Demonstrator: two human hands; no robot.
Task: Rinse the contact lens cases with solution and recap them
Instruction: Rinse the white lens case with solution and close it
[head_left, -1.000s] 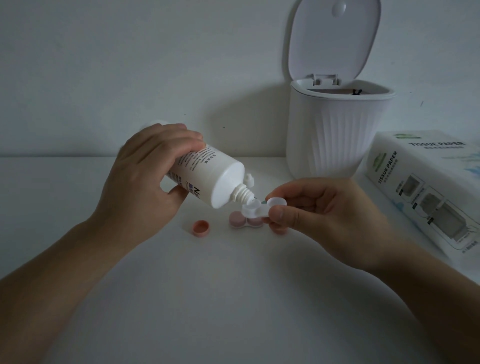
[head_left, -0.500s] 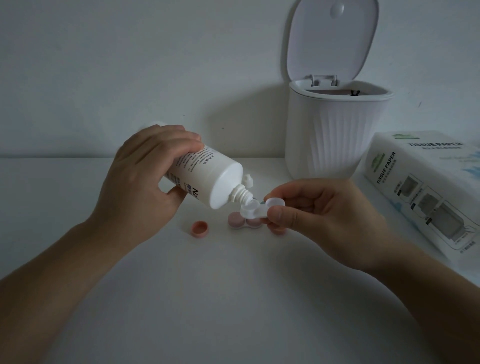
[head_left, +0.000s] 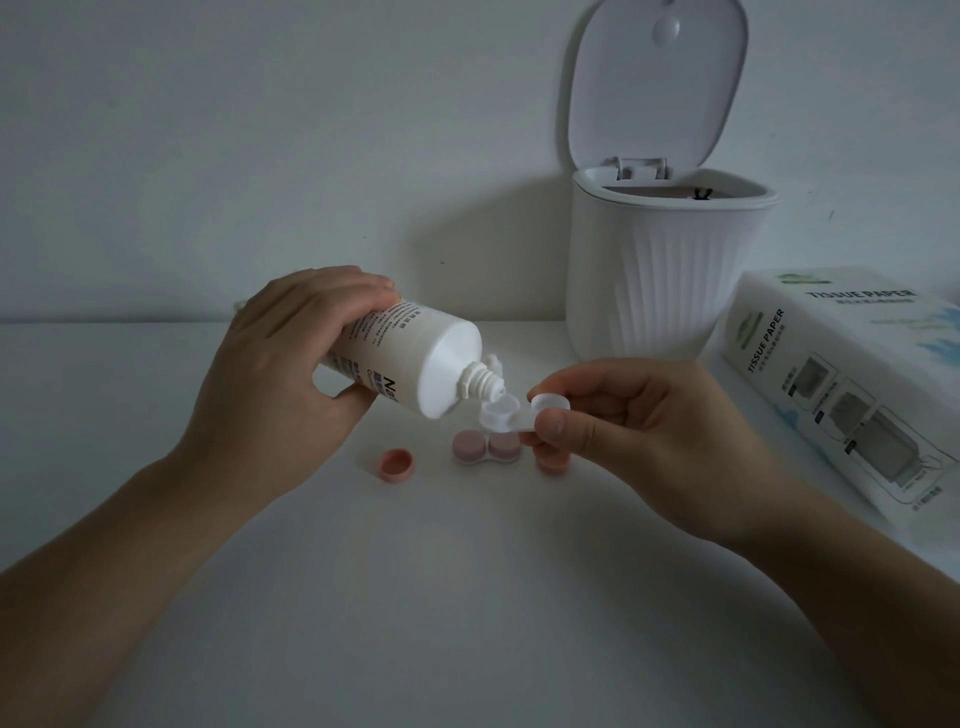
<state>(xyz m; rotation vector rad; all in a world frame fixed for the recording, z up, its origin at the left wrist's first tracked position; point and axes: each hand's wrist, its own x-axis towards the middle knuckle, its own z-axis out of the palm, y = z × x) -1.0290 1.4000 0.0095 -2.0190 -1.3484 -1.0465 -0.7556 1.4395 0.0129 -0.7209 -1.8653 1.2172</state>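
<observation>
From my head camera: my left hand (head_left: 270, 374) wraps its fingers (head_left: 332, 288) round a smooth white solution bottle (head_left: 410, 358), tilted nozzle-down over a clear plastic lens case (head_left: 511, 415). My right hand (head_left: 639, 431) pinches that case at its right cup, above the worktop (head_left: 467, 597). Below it lies a second case with round pink caps (head_left: 485, 447); a loose pink cap (head_left: 396, 464) sits left of it, another (head_left: 550, 462) partly hidden under my thumb. A ribbed white bin (head_left: 660, 275), lid up, stands behind near the wall; a glossy tissue pack (head_left: 841, 374) lies along the right edge. Bare matte worktop spreads in front.
</observation>
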